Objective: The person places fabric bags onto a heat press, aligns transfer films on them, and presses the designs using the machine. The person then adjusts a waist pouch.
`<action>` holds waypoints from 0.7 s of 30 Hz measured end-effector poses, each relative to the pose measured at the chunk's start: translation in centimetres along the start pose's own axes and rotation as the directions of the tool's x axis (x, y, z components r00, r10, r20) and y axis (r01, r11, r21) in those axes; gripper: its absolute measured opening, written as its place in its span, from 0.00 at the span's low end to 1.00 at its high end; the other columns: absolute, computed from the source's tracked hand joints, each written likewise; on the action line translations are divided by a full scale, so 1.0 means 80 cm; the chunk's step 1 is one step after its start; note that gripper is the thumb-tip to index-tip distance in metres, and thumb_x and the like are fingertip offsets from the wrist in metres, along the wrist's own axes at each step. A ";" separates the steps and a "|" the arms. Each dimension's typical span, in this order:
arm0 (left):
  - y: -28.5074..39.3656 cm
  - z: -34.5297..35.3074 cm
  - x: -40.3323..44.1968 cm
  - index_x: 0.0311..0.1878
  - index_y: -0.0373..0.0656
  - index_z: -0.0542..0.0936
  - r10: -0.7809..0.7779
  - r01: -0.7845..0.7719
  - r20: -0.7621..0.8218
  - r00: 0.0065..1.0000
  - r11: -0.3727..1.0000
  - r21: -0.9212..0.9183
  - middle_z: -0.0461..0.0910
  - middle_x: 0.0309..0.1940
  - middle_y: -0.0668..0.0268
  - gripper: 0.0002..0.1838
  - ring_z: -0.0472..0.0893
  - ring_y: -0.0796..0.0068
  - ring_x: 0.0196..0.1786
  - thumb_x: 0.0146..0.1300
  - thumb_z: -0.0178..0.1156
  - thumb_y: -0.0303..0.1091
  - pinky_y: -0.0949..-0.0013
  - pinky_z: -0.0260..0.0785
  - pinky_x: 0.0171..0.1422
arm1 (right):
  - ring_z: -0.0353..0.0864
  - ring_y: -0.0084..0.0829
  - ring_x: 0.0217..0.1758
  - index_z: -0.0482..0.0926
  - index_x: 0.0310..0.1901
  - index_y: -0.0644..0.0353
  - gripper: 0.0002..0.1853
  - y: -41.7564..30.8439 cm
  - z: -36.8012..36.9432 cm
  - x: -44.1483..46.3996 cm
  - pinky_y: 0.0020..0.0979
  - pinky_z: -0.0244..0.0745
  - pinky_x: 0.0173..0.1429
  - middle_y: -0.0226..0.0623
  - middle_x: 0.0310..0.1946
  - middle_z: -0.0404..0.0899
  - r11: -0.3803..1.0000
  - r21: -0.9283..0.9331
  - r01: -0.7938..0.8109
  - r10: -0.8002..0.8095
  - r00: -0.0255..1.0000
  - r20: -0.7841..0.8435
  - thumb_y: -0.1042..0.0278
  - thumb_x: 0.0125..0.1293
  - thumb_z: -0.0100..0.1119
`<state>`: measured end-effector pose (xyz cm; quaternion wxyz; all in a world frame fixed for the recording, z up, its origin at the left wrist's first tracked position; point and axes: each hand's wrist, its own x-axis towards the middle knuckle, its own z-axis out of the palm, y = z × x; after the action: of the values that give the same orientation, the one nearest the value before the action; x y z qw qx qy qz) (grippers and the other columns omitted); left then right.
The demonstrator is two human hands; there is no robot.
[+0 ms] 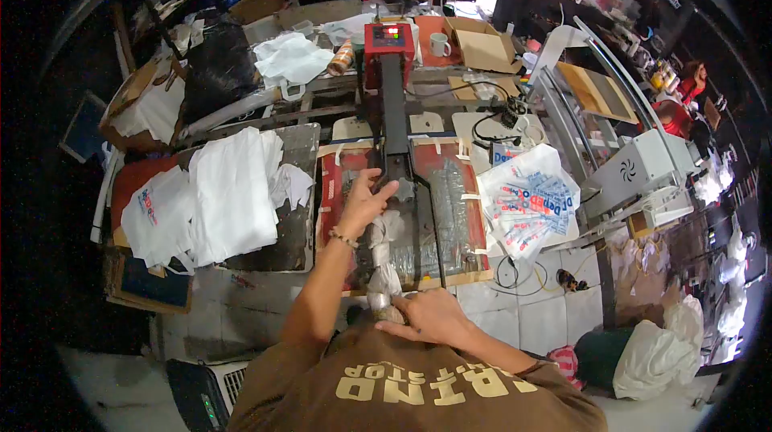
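Note:
My left hand (366,205) is at the middle, beside the dark metal arm of a red press (389,46). Its fingers are apart and nothing shows in them; whether the fingertips touch the metal is unclear. A long handle wrapped in white material (384,253) runs from the press toward my body. Close to my shirt, my right hand (433,315) is closed round the handle's near end. Under the arm lies a red and dark board (466,219) with taped edges. White bags (235,195) lie at the left, printed white bags (531,199) at the right.
A white mug (440,45) and an open cardboard box (482,45) are behind the press. At the right stands a grey machine with a fan vent (631,171). Cables (503,122) lie behind the printed bags. A person in red (674,114) is at the far right.

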<state>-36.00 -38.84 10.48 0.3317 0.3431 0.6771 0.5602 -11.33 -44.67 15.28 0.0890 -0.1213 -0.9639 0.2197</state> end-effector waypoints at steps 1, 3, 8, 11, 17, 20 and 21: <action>-0.006 0.005 0.005 0.62 0.34 0.69 0.006 -0.006 0.003 1.000 1.000 0.000 0.79 0.39 0.60 0.32 0.78 0.78 0.33 0.64 0.70 0.44 0.70 0.71 0.41 | 0.81 0.49 0.21 0.83 0.35 0.61 0.35 -0.001 -0.001 0.000 0.45 0.75 0.27 0.47 0.18 0.79 1.000 -0.003 -0.009 0.009 1.000 0.010 0.29 0.67 0.50; -0.034 0.014 0.020 0.60 0.34 0.68 0.024 -0.024 -0.004 1.000 1.000 -0.011 0.79 0.38 0.60 0.33 0.77 0.78 0.32 0.61 0.72 0.43 0.71 0.71 0.38 | 0.81 0.49 0.22 0.83 0.35 0.61 0.35 -0.003 0.000 0.000 0.44 0.75 0.27 0.47 0.19 0.80 1.000 -0.007 -0.019 0.019 1.000 0.018 0.29 0.67 0.50; -0.067 0.025 0.035 0.60 0.34 0.68 0.184 -0.190 -0.116 0.976 0.981 -0.041 0.79 0.39 0.61 0.34 0.77 0.79 0.32 0.60 0.73 0.44 0.73 0.70 0.33 | 0.83 0.49 0.25 0.81 0.32 0.62 0.35 -0.005 0.002 -0.002 0.45 0.76 0.29 0.46 0.23 0.82 0.998 -0.003 -0.064 0.064 0.997 0.040 0.30 0.68 0.49; -0.042 0.021 0.017 0.60 0.33 0.67 0.118 -0.118 -0.058 0.991 0.993 -0.007 0.81 0.41 0.60 0.34 0.78 0.78 0.34 0.60 0.74 0.42 0.72 0.71 0.35 | 0.83 0.50 0.25 0.80 0.32 0.62 0.35 -0.004 0.004 -0.001 0.46 0.76 0.30 0.47 0.23 0.82 0.999 -0.028 -0.033 0.034 0.999 0.039 0.29 0.68 0.49; -0.023 0.021 0.005 0.62 0.33 0.65 0.094 -0.096 -0.019 0.995 0.991 -0.092 0.82 0.43 0.58 0.35 0.80 0.78 0.37 0.61 0.74 0.39 0.73 0.72 0.37 | 0.83 0.50 0.25 0.80 0.32 0.62 0.35 -0.007 0.002 -0.003 0.46 0.76 0.29 0.48 0.23 0.82 0.997 -0.060 -0.042 0.044 0.998 0.041 0.30 0.68 0.50; -0.021 0.020 0.003 0.62 0.33 0.65 0.099 -0.100 -0.015 0.995 0.992 -0.078 0.82 0.44 0.58 0.36 0.81 0.77 0.39 0.60 0.75 0.39 0.72 0.74 0.43 | 0.82 0.50 0.24 0.80 0.32 0.61 0.35 -0.006 0.005 -0.004 0.46 0.75 0.29 0.48 0.23 0.82 0.999 -0.036 -0.031 0.031 1.000 -0.003 0.30 0.68 0.50; -0.019 0.018 0.003 0.62 0.33 0.65 0.102 -0.103 -0.017 0.995 0.992 -0.078 0.82 0.44 0.58 0.36 0.81 0.77 0.39 0.60 0.75 0.39 0.72 0.74 0.43 | 0.82 0.50 0.24 0.80 0.32 0.61 0.35 -0.006 0.007 -0.004 0.46 0.75 0.29 0.48 0.23 0.82 0.999 -0.038 -0.029 0.029 1.000 -0.004 0.30 0.68 0.50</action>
<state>-35.05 -38.06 8.77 0.3113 0.3606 0.6380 0.6049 -11.24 -45.37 14.97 0.0853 -0.1374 -0.9659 0.2023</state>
